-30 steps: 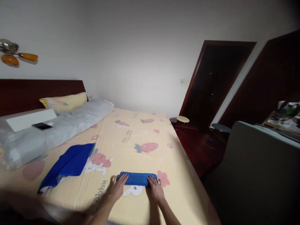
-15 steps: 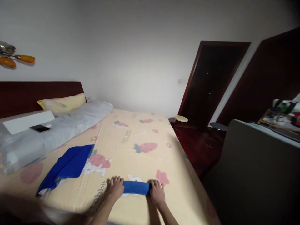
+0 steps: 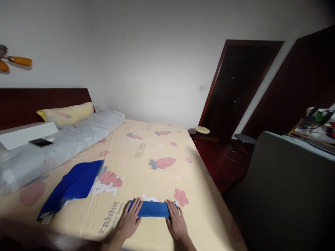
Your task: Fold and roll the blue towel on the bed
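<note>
Since the earlier frame both hands have flattened, so my left hand (image 3: pixel 129 222) and right hand (image 3: pixel 177 223) now lie fingers spread on the ends of the rolled blue towel (image 3: pixel 153 209) between them on the bed (image 3: pixel 138 176), where uneven pressure could, I judge, loosen the roll.

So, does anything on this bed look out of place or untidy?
Only small things. The larger blue cloth lies crooked across the sheet, loosely folded, something white showing at its near end. A phone rests on the rolled grey quilt. The small blue cloth between the left hand and right hand looks neat.
</note>
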Demonstrator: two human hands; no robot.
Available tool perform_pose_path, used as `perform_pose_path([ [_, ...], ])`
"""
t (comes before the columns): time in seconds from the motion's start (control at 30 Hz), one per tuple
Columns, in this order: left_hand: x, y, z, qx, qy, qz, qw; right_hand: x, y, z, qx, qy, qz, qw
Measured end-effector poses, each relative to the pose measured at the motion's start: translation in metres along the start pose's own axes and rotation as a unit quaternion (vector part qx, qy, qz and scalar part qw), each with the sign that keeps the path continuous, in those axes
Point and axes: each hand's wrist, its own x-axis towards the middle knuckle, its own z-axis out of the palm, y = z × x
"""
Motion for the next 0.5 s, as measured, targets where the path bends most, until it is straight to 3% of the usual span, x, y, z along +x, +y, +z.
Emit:
perform_pose_path([
  [0.1, 0.0, -0.013, -0.002, -0.008, -0.03, -0.006, 0.999, 0.0, 0.006, -0.012, 0.007, -0.022, 0.021, 1.0],
  [0.3, 0.015, -0.006, -0.023, -0.063, -0.099, -0.016, 0.993, 0.016, -0.01, -0.052, 0.021, -0.101, 0.026, 0.994],
  [0.4, 0.024, -0.011, -0.039, -0.153, -0.118, -0.062, 0.979, 0.032, -0.017, -0.084, 0.018, -0.095, 0.03, 0.995],
  [0.5, 0.031, -0.017, -0.051, -0.201, -0.105, -0.103, 0.969, 0.053, -0.032, -0.131, 0.018, -0.054, 0.033, 0.998],
])
